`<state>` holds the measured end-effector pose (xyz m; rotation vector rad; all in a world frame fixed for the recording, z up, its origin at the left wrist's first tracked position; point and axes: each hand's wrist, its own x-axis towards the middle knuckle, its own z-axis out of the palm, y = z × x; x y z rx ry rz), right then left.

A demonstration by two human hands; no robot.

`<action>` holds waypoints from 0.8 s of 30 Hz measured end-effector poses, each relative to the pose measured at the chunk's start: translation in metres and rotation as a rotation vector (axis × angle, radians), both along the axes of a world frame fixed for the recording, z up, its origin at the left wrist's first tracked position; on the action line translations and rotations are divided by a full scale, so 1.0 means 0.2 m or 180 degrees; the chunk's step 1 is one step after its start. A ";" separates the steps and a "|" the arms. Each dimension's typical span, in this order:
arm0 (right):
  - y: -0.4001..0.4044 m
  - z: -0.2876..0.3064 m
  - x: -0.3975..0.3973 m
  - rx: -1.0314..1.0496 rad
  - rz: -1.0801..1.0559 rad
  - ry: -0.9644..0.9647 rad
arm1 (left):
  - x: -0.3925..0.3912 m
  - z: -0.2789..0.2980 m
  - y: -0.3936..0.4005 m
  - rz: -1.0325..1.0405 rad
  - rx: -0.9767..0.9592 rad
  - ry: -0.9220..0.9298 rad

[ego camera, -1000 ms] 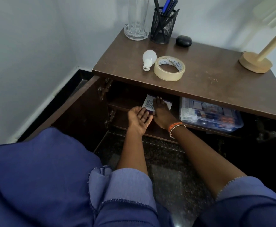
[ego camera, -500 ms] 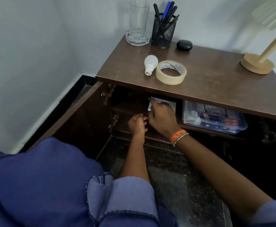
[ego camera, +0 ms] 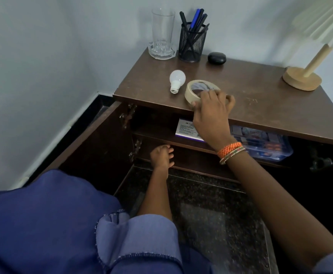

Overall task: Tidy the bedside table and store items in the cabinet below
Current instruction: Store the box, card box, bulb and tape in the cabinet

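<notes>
Tape roll (ego camera: 196,91) on bedside table (ego camera: 260,99), right hand (ego camera: 211,113) gripping it

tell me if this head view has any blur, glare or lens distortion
Head view: the right hand on the tape roll looks slightly motion-smeared; the left hand and cabinet interior sit in dim shadow; the wide lens bows the table edge; faint reflections on the glass, no harsh glare.

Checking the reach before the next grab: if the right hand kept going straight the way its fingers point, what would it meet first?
The right hand already touches the tape roll; beyond it probably bare tabletop.
</notes>
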<state>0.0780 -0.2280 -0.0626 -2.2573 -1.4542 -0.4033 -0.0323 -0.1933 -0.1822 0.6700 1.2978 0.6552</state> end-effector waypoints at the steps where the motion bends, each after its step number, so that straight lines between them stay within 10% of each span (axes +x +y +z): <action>1: -0.04 -0.02 -0.04 0.0145 0.0071 0.0027 | -0.02 0.00 0.00 0.0092 -0.0180 -0.0081; 6: -0.36 -0.22 -0.24 0.0677 0.0557 -0.0070 | -0.14 -0.08 0.06 0.0351 -0.0750 -0.0240; 24: -0.02 -1.36 -0.27 -0.1314 0.0555 0.0463 | -0.34 -0.45 0.18 -0.0246 -0.0980 0.0073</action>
